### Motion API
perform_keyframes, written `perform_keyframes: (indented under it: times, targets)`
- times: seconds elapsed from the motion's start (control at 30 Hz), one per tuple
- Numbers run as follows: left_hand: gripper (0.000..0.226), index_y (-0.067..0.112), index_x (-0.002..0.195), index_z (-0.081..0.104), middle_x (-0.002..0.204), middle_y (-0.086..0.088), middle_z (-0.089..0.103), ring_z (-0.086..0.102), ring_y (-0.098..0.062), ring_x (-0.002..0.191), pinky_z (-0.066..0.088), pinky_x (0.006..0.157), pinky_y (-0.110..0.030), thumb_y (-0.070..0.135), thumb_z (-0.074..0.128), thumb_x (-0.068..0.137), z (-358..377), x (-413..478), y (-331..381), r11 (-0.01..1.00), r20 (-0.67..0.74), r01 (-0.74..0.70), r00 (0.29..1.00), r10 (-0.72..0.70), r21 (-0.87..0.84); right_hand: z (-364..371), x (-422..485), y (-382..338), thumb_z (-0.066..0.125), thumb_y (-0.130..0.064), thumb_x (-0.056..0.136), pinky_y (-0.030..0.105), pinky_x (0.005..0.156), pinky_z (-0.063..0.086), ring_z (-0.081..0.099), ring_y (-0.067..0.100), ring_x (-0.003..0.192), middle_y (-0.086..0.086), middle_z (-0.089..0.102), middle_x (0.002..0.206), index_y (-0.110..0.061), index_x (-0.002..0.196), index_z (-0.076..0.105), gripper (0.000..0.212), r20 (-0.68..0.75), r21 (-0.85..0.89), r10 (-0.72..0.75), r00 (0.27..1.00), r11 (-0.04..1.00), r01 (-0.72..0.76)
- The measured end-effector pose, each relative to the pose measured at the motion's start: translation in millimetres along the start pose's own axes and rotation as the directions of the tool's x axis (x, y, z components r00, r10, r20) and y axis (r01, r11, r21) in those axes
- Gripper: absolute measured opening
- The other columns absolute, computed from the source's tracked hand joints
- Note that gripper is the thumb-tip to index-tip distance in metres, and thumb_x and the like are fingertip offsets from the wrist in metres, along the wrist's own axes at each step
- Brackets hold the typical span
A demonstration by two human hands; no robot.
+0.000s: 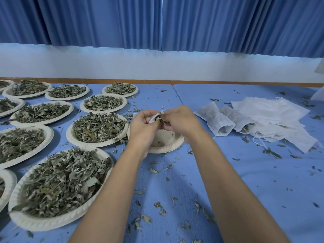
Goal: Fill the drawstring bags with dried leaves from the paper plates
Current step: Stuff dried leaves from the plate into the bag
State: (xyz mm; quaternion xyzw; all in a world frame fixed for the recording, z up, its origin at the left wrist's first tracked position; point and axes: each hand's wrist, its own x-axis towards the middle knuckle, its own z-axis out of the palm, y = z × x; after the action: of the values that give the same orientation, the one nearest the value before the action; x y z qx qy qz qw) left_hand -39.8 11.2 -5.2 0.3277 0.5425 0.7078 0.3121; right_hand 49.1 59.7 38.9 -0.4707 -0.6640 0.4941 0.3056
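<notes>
Between the fingers (145, 114) of both hands, over the middle of the blue bench (228, 190), a small white drawstring bag (155, 118) is held up. The left hand (142, 128) grips it, fingers curled round the cloth. The right hand (181, 120) pinches a tuft of dried leaves (160, 120) right at the bag's opening, its fingertips pressed together on the tuft. Directly under the fingers sits a paper plate (166, 142), nearly bare, with only a few crumbs of leaf in it. Left of the fingers stand many heaped plates (98, 128), the nearest one just beside the bare plate. Right of the fingers lie two filled bags (213, 120) on their sides, touching each other, and just past them a loose pile of flat empty bags (271, 116) with strings trailing. Leaf scraps (161, 209) are scattered over the bench nearer the person than the fingers; a blue curtain (157, 23) hangs beyond
</notes>
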Motion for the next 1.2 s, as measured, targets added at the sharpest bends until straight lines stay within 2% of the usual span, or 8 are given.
perform_keyframes:
  times: [0.1,0.27,0.4,0.57,0.73,0.87,1.0,1.2]
  targets:
    - [0.030,0.015,0.082,0.060,0.071,-0.002,0.060,0.058,-0.005,0.053,0.043,0.048,-0.011,-0.014,0.052,0.084,1.1,1.1,2.7,0.997,-0.042,0.024,0.999,-0.027,-0.078,0.0,-2.3,0.1,0.052,0.013,0.084,0.039,0.085,0.057,0.067,0.036,0.099,0.026,0.067,0.104,0.005,0.085,0.069,0.019,0.013,0.072,-0.010,1.000,0.997,0.009]
    - [0.031,0.011,0.073,0.058,0.078,-0.007,0.060,0.050,-0.006,0.049,0.040,0.046,-0.013,-0.016,0.050,0.083,3.5,2.5,7.3,0.976,-0.051,0.043,0.997,-0.055,-0.216,4.1,-3.8,5.1,0.060,0.013,0.082,0.022,0.069,0.057,0.067,0.020,0.076,0.016,0.069,0.088,0.002,0.093,0.072,0.020,-0.076,0.186,-0.063,0.995,0.980,0.076]
    - [0.028,0.010,0.081,0.057,0.079,-0.008,0.059,0.053,-0.013,0.059,0.042,0.052,-0.017,-0.017,0.048,0.084,2.3,0.4,10.9,0.971,0.033,0.113,0.994,-0.109,-0.209,4.9,-4.0,7.5,0.065,0.002,0.082,0.030,0.073,0.058,0.069,0.022,0.076,0.011,0.073,0.081,-0.013,0.077,0.074,0.018,-0.166,0.003,-0.118,0.979,0.993,0.121]
    - [0.026,0.006,0.080,0.060,0.067,-0.004,0.053,0.049,-0.014,0.058,0.039,0.060,-0.023,-0.005,0.037,0.084,1.7,-2.0,18.0,0.943,0.124,0.200,0.977,-0.172,-0.267,6.5,-5.5,6.6,0.062,0.001,0.083,0.037,0.075,0.057,0.069,0.026,0.080,0.012,0.074,0.084,-0.006,0.090,0.077,0.018,-0.225,-0.142,-0.192,0.955,0.976,0.163]
    - [0.008,0.007,0.085,0.059,0.055,0.007,0.056,0.054,-0.010,0.055,0.040,0.060,-0.022,0.010,0.056,0.092,2.8,-1.4,13.6,0.967,0.076,0.156,0.987,-0.144,-0.199,7.1,-6.9,6.9,0.060,0.000,0.083,0.034,0.062,0.051,0.063,0.026,0.068,0.011,0.071,0.072,-0.009,0.081,0.078,0.020,-0.225,-0.193,-0.237,0.945,0.962,0.195]
    - [0.019,0.014,0.088,0.061,0.086,-0.003,0.067,0.065,-0.011,0.070,0.047,0.058,-0.014,-0.004,0.059,0.088,0.0,-2.3,9.6,0.985,0.080,0.086,0.994,-0.074,-0.153,5.7,-5.6,9.5,0.065,-0.010,0.082,0.033,0.068,0.055,0.066,0.019,0.076,0.002,0.074,0.082,-0.019,0.085,0.078,0.016,-0.237,-0.183,-0.199,0.951,0.970,0.157]
    - [0.024,0.015,0.085,0.059,0.091,-0.007,0.065,0.063,-0.015,0.076,0.047,0.056,-0.013,-0.009,0.059,0.085,-2.3,-1.2,8.2,0.992,0.006,0.018,1.000,-0.018,-0.125,3.2,-4.6,7.5,0.063,0.006,0.082,0.031,0.082,0.056,0.069,0.024,0.082,0.017,0.073,0.091,-0.003,0.091,0.074,0.017,-0.134,0.115,-0.085,0.987,0.988,0.101]
    - [0.024,0.015,0.079,0.055,0.080,-0.004,0.060,0.057,-0.012,0.066,0.045,0.052,-0.011,-0.008,0.056,0.088,-3.8,0.1,6.8,0.993,-0.114,-0.084,0.991,0.075,-0.078,2.2,-12.9,-5.0,0.050,0.010,0.087,0.020,0.072,0.058,0.071,0.020,0.080,0.018,0.069,0.089,-0.002,0.080,0.067,0.022,0.037,0.326,-0.016,0.999,0.945,0.003]
